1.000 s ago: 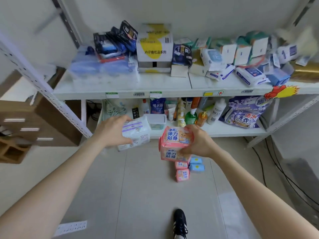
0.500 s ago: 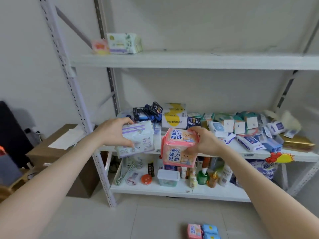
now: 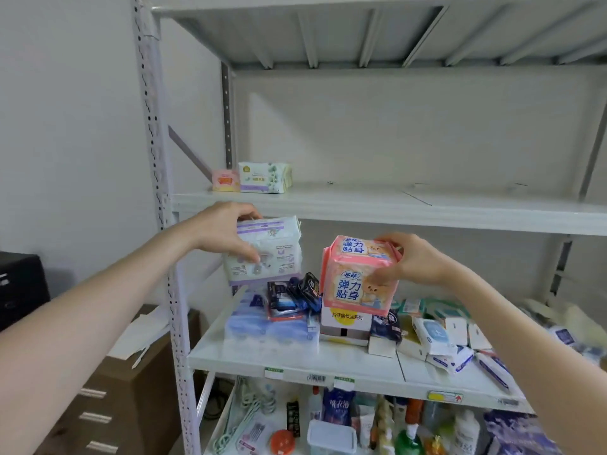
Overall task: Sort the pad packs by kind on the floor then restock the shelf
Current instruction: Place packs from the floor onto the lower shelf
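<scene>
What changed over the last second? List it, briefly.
Both hands rose from bottom-shelf height to just below the white metal upper shelf: left hand carrying the white-and-purple soft pad pack, right hand the pink plastic pad packs. Nothing gripped anew or released; the two small packs on that shelf stayed put.

The shelf (image 3: 394, 208) looked like white painted metal, smooth with a dull sheen, on a perforated metal post (image 3: 155, 159). The pink pack (image 3: 354, 285) and the white-and-purple pack (image 3: 277, 254) wore glossy, crinkled plastic film. The tub (image 3: 331, 435) was cloudy plastic.
</scene>
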